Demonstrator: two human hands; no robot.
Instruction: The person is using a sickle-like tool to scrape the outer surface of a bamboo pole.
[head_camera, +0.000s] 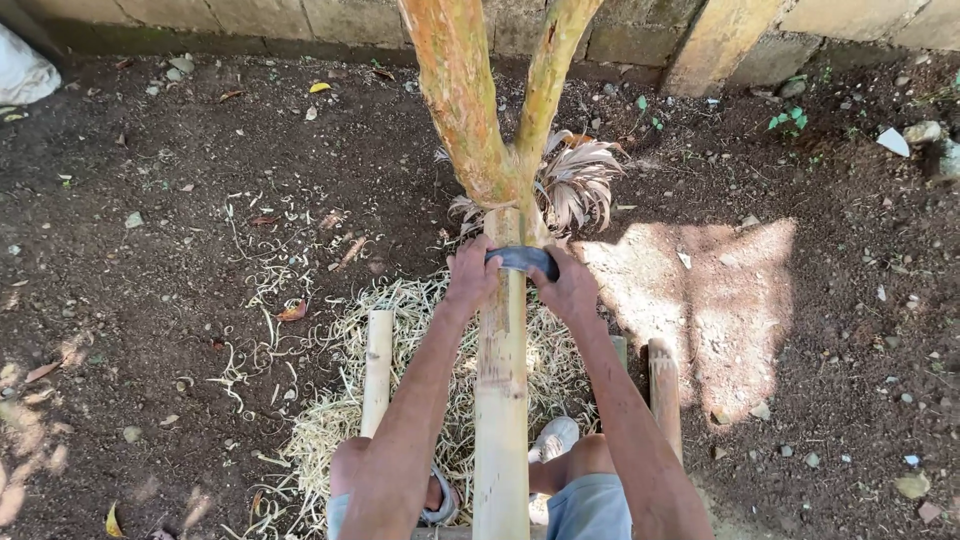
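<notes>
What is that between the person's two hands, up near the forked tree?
In the head view, a dark curved blade spans the gap between left hand and right hand, laid across the bamboo pole.

- The bamboo pole is looking pale yellow.
- The blade is showing dark grey.
- The tree trunk is looking orange-brown.
- The shavings are looking straw yellow.

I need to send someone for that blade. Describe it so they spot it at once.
Start at the forked orange-brown tree trunk. Just below its fork, a pale bamboo pole leans up against it. The dark curved metal blade lies across that pole, gripped by the left hand and right hand; nothing else there is dark metal.
</notes>
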